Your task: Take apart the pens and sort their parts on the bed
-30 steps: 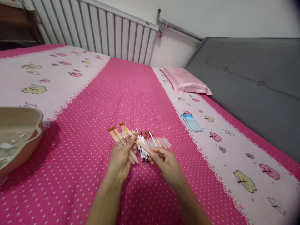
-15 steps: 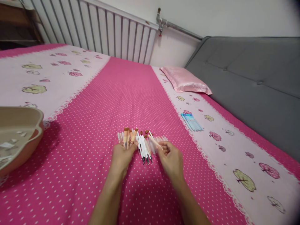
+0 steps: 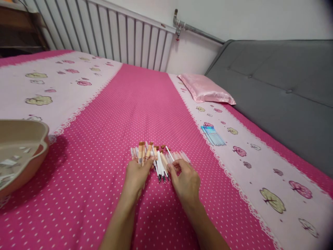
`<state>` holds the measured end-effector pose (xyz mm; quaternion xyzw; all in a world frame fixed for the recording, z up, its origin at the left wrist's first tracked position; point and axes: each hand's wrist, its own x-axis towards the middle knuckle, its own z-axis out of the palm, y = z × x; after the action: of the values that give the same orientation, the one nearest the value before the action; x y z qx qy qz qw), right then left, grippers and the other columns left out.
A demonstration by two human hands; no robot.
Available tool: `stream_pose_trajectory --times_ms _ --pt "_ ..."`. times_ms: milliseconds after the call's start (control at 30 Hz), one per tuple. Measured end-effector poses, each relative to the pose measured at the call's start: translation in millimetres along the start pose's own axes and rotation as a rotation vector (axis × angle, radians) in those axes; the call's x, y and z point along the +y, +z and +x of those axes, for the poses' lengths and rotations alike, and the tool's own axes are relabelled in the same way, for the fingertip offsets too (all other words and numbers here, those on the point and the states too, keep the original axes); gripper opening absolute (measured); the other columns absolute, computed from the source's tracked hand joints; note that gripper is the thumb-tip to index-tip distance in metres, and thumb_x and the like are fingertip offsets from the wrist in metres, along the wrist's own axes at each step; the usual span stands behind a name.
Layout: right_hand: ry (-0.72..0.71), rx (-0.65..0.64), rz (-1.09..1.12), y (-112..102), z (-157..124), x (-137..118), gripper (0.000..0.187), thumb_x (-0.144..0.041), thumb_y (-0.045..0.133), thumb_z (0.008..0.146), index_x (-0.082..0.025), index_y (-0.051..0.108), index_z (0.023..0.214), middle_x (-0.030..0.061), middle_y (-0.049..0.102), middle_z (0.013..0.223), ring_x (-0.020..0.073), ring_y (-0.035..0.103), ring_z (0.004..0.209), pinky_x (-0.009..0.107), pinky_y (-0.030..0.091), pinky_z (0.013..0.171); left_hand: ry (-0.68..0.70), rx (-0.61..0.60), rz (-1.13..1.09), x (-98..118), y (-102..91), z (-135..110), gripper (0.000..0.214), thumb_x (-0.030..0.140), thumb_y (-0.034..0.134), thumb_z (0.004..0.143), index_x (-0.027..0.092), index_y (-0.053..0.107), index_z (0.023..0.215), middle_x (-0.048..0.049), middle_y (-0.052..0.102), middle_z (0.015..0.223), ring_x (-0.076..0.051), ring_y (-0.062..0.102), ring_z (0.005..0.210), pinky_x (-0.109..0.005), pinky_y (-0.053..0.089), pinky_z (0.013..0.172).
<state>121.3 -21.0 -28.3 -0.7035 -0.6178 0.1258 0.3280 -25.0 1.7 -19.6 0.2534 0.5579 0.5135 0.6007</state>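
Observation:
A heap of pens [image 3: 161, 163] lies on the pink dotted bedspread [image 3: 135, 104]: white refills with dark tips, clear tubes and small brown caps. My left hand [image 3: 135, 177] is closed around a few peach pens with brown caps [image 3: 144, 152], held upright at the heap's left side. My right hand [image 3: 183, 178] rests on the heap's right side, fingers curled onto the clear tubes; what they pinch is hidden.
A bundle of light blue pens [image 3: 212, 135] lies to the right on the pale border. A beige and orange bin [image 3: 23, 152] with paper scraps stands at the left. A pink pillow [image 3: 205, 90], grey headboard [image 3: 281, 93] and white radiator [image 3: 109, 31] lie beyond.
My left hand gathered its fanned peach pens upright and moved onto the heap. My right hand, which held one peach pen, came down onto the heap.

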Motion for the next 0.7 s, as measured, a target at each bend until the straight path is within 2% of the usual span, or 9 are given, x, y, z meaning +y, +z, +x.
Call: stream_pose_trajectory --times_ms 67,133,200,267,333,433,533,700 --pt "0.010 -0.068 0.156 -3 -1 -5 0.025 -0.039 0.053 0.084 -0.018 0.065 0.081 0.0053 0.066 0.073 0.0181 0.059 0.065 0.028 0.039 0.061 -0.049 -0.067 -0.072 9 4.4 -8 0.013 0.023 0.068 0.074 0.010 0.067 0.072 0.0025 0.052 0.045 -0.006 0.041 0.034 -0.016 0.028 0.031" --pt "0.037 -0.235 0.409 -6 -3 -10 0.028 -0.041 0.052 0.085 -0.017 0.065 0.082 0.0036 0.065 0.070 0.0161 0.058 0.063 0.026 0.041 0.060 -0.115 -0.182 -0.195 17 7.5 -14 0.012 0.019 0.059 0.081 0.010 0.067 0.086 -0.0038 0.064 0.063 -0.009 0.056 0.049 -0.017 0.045 0.043" --pt "0.064 -0.437 0.656 -7 -4 -15 0.032 -0.044 0.050 0.086 -0.016 0.065 0.081 0.0025 0.064 0.069 0.0148 0.057 0.064 0.025 0.042 0.060 -0.159 -0.257 -0.288 21 9.0 -17 0.016 0.016 0.055 0.084 0.011 0.066 0.096 -0.0100 0.069 0.082 -0.014 0.065 0.069 -0.023 0.055 0.059" --pt "0.095 -0.602 0.828 -7 -6 -18 0.035 -0.046 0.049 0.086 -0.016 0.064 0.079 0.0016 0.062 0.068 0.0133 0.056 0.064 0.025 0.042 0.061 -0.176 -0.278 -0.331 21 9.5 -18 0.018 0.015 0.055 0.085 0.012 0.065 0.099 -0.0130 0.070 0.094 -0.018 0.067 0.083 -0.027 0.057 0.068" --pt "0.140 -0.697 0.920 -7 -6 -19 0.035 -0.047 0.050 0.086 -0.016 0.063 0.077 0.0004 0.061 0.066 0.0115 0.055 0.062 0.024 0.041 0.061 -0.186 -0.284 -0.348 21 9.6 -18 0.018 0.014 0.055 0.084 0.012 0.065 0.098 -0.0140 0.069 0.101 -0.020 0.066 0.091 -0.028 0.057 0.072" --pt "0.188 -0.691 0.957 -7 -5 -19 0.033 -0.048 0.058 0.081 -0.016 0.062 0.074 -0.0008 0.060 0.064 0.0097 0.052 0.058 0.023 0.039 0.059 -0.197 -0.295 -0.353 20 9.4 -18 0.019 0.012 0.056 0.083 0.011 0.066 0.099 -0.0153 0.068 0.106 -0.021 0.065 0.097 -0.029 0.057 0.075" --pt "0.222 -0.669 0.930 -11 -3 -17 0.032 -0.048 0.061 0.078 -0.016 0.063 0.076 0.0002 0.062 0.067 0.0106 0.055 0.062 0.023 0.041 0.061 -0.191 -0.305 -0.347 22 8.2 -17 0.021 0.013 0.057 0.083 0.011 0.066 0.102 -0.0158 0.068 0.107 -0.021 0.066 0.096 -0.030 0.058 0.076" --pt "0.268 -0.751 0.906 -19 0 -12 0.032 -0.045 0.058 0.082 -0.015 0.067 0.082 0.0025 0.066 0.068 0.0110 0.059 0.064 0.024 0.042 0.064 -0.154 -0.230 -0.337 25 4.5 -17 0.014 0.006 0.058 0.079 0.010 0.069 0.088 -0.0128 0.072 0.089 -0.018 0.069 0.081 -0.025 0.058 0.067"
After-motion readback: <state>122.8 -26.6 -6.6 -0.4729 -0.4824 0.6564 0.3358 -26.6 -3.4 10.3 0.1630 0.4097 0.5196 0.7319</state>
